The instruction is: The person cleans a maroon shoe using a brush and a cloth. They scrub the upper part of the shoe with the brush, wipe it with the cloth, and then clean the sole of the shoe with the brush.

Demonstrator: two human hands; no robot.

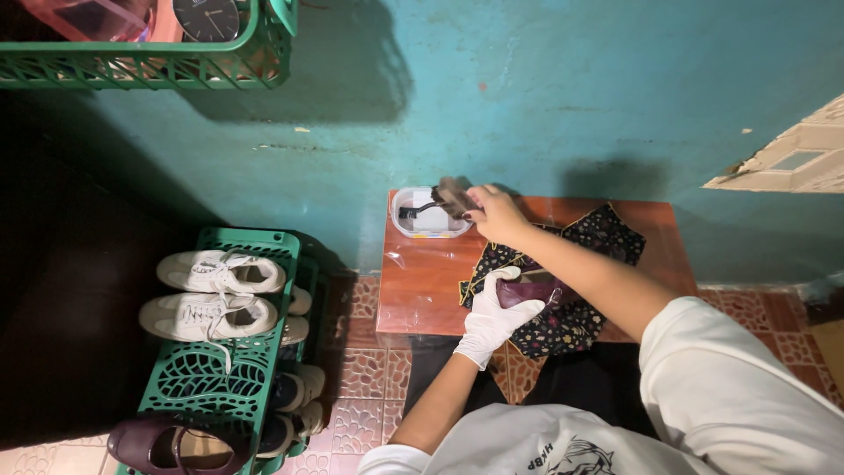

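My left hand [495, 318], in a white glove, grips a dark maroon shoe [530, 288] resting on a black flowered cloth [576, 281] on a small red-brown wooden table [422, 281]. My right hand [493, 211] is bare and holds a dark brush [453, 198] over a white rectangular container [426, 220] at the table's far left corner. A black tool lies inside that container.
A green plastic shoe rack [220, 369] stands to the left with two white sneakers [215, 295] on top and a maroon shoe [171, 447] lower down. A green basket [149, 62] hangs at top left. A teal wall [527, 97] is behind the table; patterned floor tiles lie below.
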